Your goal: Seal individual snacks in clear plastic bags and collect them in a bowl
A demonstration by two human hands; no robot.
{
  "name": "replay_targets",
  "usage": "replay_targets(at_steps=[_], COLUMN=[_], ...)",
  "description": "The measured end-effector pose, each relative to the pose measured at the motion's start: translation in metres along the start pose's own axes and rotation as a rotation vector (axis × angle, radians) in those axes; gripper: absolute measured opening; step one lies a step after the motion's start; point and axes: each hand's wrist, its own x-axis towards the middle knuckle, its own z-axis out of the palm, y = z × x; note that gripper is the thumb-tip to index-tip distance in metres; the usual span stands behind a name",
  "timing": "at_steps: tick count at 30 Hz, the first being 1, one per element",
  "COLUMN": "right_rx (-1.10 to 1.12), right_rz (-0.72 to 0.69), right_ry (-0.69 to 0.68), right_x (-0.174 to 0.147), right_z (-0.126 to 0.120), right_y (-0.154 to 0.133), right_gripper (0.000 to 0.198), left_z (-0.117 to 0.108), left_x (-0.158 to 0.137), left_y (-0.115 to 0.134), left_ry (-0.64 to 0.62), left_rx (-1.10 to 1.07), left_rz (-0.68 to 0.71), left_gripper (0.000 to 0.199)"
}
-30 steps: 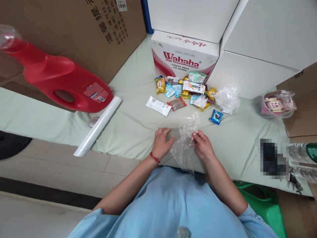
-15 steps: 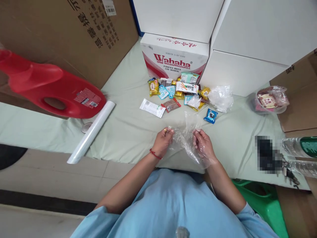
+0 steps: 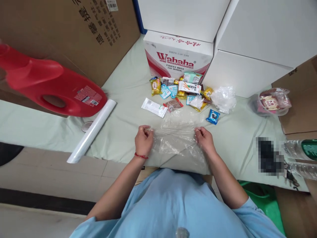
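Observation:
A clear plastic bag [image 3: 177,142] is stretched flat between my two hands, above the front of the cloth-covered table. My left hand [image 3: 144,140] pinches its left edge; a red cord circles that wrist. On the opposite edge, my right hand [image 3: 205,139] holds the film between thumb and fingers. Just beyond the bag lie a white snack packet [image 3: 154,107], a red-brown packet [image 3: 173,104] and a blue packet [image 3: 213,116]. Behind these is a pile of several small wrapped snacks [image 3: 182,94], with a crumpled clear bag [image 3: 224,99] on its right.
A Wahaha carton [image 3: 177,59] stands behind the snacks. To the left are a red jug [image 3: 56,87] and a white roll [image 3: 91,132]. At right sit a clear tub of packets [image 3: 271,101], keys [image 3: 291,177] and plastic bottles [image 3: 294,148]. A green stool [image 3: 269,201] is below.
My left hand has moved left, away from my right hand. The bunched clear bag between them has spread out wide and flat. The snacks have stayed in place.

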Motion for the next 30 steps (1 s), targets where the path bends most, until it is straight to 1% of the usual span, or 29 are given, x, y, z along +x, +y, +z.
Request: replay_targets(at_steps=[2, 3, 4, 5, 6, 7, 8, 9, 10, 11, 13, 15, 17, 19, 21, 22, 23, 26, 27, 28, 29, 30], right_rx=[-0.069, -0.094, -0.113, -0.126, -0.133, -0.139, -0.148, -0.159, -0.170, -0.178, -0.173, -0.129, -0.067, -0.042, -0.111, -0.191, -0.294, -0.603, -0.655, -0.677, -0.680, -0.676], right_rz=[-0.024, -0.035, -0.045, -0.053, -0.057, -0.059, -0.058, -0.056, -0.053, -0.049, -0.030, 0.014, 0.064, 0.092, 0.083, 0.052, 0.001, -0.233, -0.316, -0.396, -0.471, -0.537], right_ry=[-0.022, -0.032, -0.041, -0.051, -0.064, -0.078, -0.093, -0.106, -0.115, -0.115, -0.098, -0.090, -0.117, -0.171, -0.199, -0.168, -0.099, 0.189, 0.222, 0.188, 0.085, -0.072], right_x=[0.003, 0.005, 0.007, 0.008, 0.009, 0.010, 0.011, 0.012, 0.012, 0.013, 0.015, 0.016, 0.017, 0.019, 0.021, 0.022, 0.023, 0.019, 0.014, 0.007, -0.001, -0.010], right_z=[0.003, 0.005, 0.008, 0.010, 0.011, 0.012, 0.013, 0.012, 0.009, 0.006, -0.006, -0.020, -0.034, -0.047, -0.058, -0.062, -0.066, -0.067, -0.063, -0.058, -0.051, -0.044], right_y=[-0.001, -0.002, -0.003, -0.005, -0.007, -0.009, -0.011, -0.013, -0.013, -0.013, -0.011, -0.006, -0.001, 0.003, 0.002, 0.000, -0.004, -0.022, -0.030, -0.037, -0.043, -0.047], right_gripper=[0.032, 0.032, 0.032, 0.032, 0.033, 0.033, 0.033, 0.034, 0.034, 0.035, 0.036, 0.039, 0.042, 0.045, 0.046, 0.044, 0.041, 0.033, 0.032, 0.032, 0.031, 0.030], left_z=[-0.008, -0.010, -0.012, -0.013, -0.012, -0.011, -0.009, -0.006, -0.004, -0.002, -0.001, -0.003, -0.006, -0.008, -0.008, -0.006, -0.005, 0.002, 0.003, 0.003, 0.003, 0.002], left_x=[-0.003, -0.005, -0.006, -0.007, -0.006, -0.004, 0.000, 0.004, 0.009, 0.014, 0.022, 0.027, 0.029, 0.027, 0.023, 0.020, 0.018, 0.015, 0.014, 0.015, 0.016, 0.017], left_y=[-0.003, -0.003, -0.001, 0.000, 0.003, 0.005, 0.006, 0.007, 0.007, 0.005, 0.001, -0.005, -0.010, -0.011, -0.009, -0.006, -0.003, 0.004, 0.005, 0.005, 0.005, 0.005], left_ry=[0.153, 0.195, 0.174, 0.083, -0.061, -0.228, -0.382, -0.498, -0.567, -0.603, -0.637, -0.664, -0.703, -0.725, -0.697, -0.668, -0.639, -0.604, -0.614, -0.631, -0.654, -0.680], left_rx=[0.157, 0.231, 0.298, 0.351, 0.388, 0.411, 0.425, 0.437, 0.446, 0.452, 0.450, 0.418, 0.341, 0.237, 0.160, 0.145, 0.145, 0.195, 0.217, 0.238, 0.258, 0.278], left_rz=[0.181, 0.313, 0.470, 0.635, 0.787, 0.909, 0.988, 1.019, 1.007, 0.969, 0.873, 0.786, 0.740, 0.712, 0.660, 0.625, 0.592, 0.565, 0.575, 0.586, 0.598, 0.609], left_gripper=[0.040, 0.041, 0.039, 0.040, 0.044, 0.051, 0.058, 0.063, 0.068, 0.072, 0.080, 0.084, 0.078, 0.064, 0.048, 0.044, 0.041, 0.034, 0.032, 0.029, 0.026, 0.024])
